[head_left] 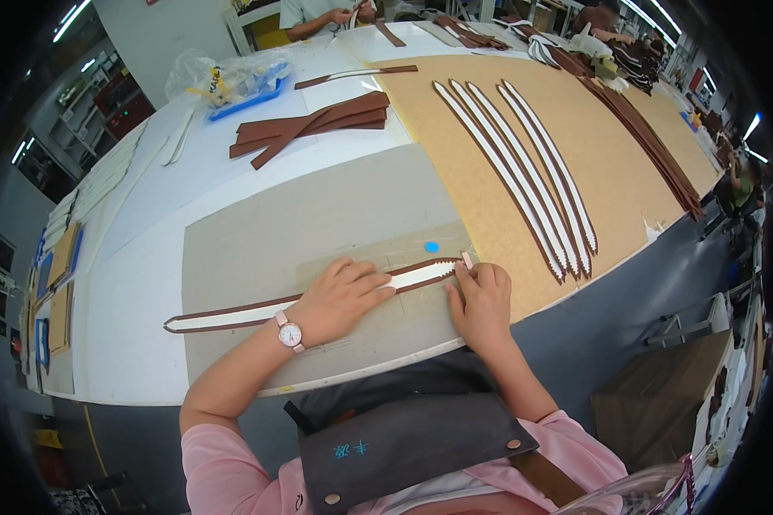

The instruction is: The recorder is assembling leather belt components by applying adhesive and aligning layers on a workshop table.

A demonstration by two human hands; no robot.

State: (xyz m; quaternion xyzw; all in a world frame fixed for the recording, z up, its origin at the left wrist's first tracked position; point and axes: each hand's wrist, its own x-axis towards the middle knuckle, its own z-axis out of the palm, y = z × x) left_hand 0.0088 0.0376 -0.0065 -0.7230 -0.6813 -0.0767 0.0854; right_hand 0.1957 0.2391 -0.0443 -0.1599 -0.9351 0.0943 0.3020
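Observation:
A long white strip with brown folded edges [232,318] lies across a grey mat [258,232], its pointed left end reaching past the mat. My left hand [342,296] rests flat over the strip's middle, fingers stretched to the right. At the strip's right end, the brown edging shows small notches around the tip. There my right hand [483,296] has its fingers curled in, the forefinger touching the tip. A small pinkish piece [467,258] sticks out by that fingertip; its kind is unclear. A blue bit [432,246] lies just beyond the strip.
Several similar brown-edged white strips [524,180] lie on the tan board [627,206] at right. Brown strips [313,126] are piled beyond the mat, near a blue tray [249,94] with plastic bags. Across the table, a person's hands [345,15] hold a strip.

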